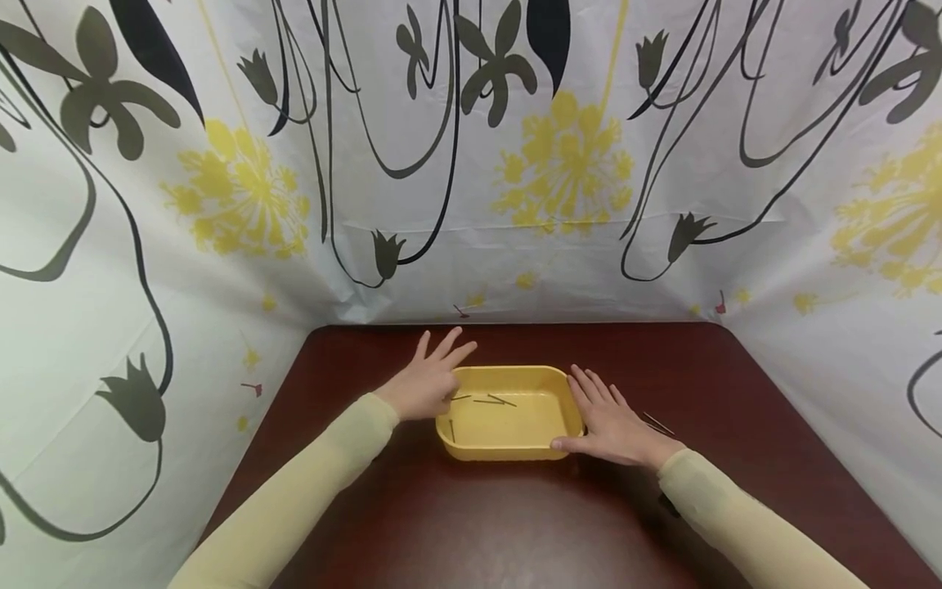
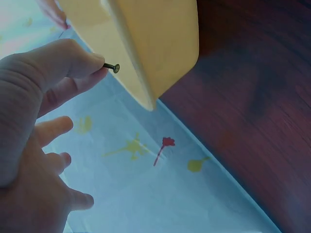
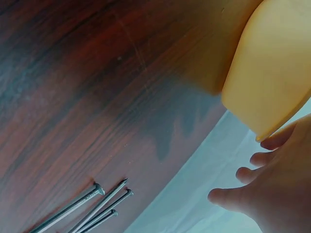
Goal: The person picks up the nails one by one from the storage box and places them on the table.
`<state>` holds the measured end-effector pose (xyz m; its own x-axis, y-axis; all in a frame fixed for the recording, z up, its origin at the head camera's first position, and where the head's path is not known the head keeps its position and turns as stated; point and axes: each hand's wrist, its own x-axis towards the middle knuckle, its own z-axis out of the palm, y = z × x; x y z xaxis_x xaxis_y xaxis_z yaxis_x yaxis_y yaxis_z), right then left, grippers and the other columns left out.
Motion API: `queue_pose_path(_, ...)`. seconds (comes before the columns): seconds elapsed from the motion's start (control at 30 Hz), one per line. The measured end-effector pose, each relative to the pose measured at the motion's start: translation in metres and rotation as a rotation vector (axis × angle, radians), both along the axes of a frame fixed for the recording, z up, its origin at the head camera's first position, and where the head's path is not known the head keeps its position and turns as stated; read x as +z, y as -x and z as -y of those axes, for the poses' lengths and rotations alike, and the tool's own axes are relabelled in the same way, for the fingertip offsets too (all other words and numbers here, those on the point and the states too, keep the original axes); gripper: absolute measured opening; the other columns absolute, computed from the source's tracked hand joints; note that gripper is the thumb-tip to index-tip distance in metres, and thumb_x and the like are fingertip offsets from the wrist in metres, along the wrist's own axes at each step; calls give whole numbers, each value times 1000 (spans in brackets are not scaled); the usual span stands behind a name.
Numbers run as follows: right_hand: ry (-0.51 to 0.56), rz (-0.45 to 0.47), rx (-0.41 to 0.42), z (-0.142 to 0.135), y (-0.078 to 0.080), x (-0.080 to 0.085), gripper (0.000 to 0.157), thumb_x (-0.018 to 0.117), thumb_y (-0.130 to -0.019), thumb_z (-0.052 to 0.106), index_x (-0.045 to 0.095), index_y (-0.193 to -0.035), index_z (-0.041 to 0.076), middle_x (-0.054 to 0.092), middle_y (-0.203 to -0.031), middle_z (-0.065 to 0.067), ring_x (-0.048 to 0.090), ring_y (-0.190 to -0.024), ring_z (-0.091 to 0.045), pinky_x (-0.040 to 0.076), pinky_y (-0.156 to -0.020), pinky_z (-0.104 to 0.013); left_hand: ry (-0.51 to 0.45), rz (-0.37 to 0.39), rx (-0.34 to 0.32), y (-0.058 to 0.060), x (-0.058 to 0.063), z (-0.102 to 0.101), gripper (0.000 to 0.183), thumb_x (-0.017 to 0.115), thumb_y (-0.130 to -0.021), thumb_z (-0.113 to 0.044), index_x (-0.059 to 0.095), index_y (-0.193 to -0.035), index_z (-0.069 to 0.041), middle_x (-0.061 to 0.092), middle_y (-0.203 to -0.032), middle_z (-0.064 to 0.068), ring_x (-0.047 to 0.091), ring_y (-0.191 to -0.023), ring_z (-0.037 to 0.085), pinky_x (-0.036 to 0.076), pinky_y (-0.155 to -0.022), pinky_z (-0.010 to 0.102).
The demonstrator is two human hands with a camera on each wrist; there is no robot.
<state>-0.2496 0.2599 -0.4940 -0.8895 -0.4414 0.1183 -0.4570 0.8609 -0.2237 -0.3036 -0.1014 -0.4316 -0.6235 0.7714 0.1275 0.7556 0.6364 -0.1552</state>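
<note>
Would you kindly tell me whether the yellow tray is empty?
Not empty: in the head view, nails lie inside the tray.

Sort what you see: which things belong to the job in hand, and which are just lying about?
Job:
- nail pinched by the left hand
- tray touched by the right hand
- nails inside the tray
- probably the loose nails beside the right hand

Just there:
- table
- flowered sheet

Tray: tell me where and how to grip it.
Likely the rim at both short ends of the tray, left hand from the left, right hand from the right: it sits open side up, longer left to right, with raised walls.
</note>
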Motion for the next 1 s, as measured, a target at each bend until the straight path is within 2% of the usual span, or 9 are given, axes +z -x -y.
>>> queue_pose_path(0.2,5,3,0,0,0,0,121,58,-80,82,12,-162,6,5,-168,-10,10,-151,-39,17,-112,-69,-39,-11,53,1,6,16,30,78,-80,-19,56,-62,-29,23,-165,7,-9,-153,33,9,-109,75)
queue_pose_path(0.47,28,26,-1,0,1,0,119,63,-81,77,11,-162,6,3,-169,-8,8,-152,-38,15,-112,-68,-74,30,137,2,9,43,31,81,-78,-19,58,-62,-30,21,-165,10,-8,-152,38,5,-108,76)
queue_pose_path(0.67,26,25,-2,0,2,0,119,61,-81,78,15,-161,3,4,-169,-8,10,-152,-38,16,-112,-69,-62,51,212,1,2,64,32,80,-77,-17,56,-58,-29,24,-164,15,-8,-151,42,3,-107,78)
queue_pose_path(0.8,30,34,-1,1,1,0,120,57,-81,81,13,-161,4,5,-169,-8,10,-152,-37,16,-112,-68,-66,53,234,-3,-5,79,34,80,-76,-15,55,-57,-29,27,-162,17,-4,-151,45,4,-106,79)
queue_pose_path(1.0,33,43,-5,0,0,-3,120,56,-81,82,13,-161,3,8,-168,-12,11,-152,-38,17,-112,-69,-74,126,269,-7,-19,100,35,81,-76,-15,56,-57,-28,27,-162,18,-3,-150,47,4,-106,79)
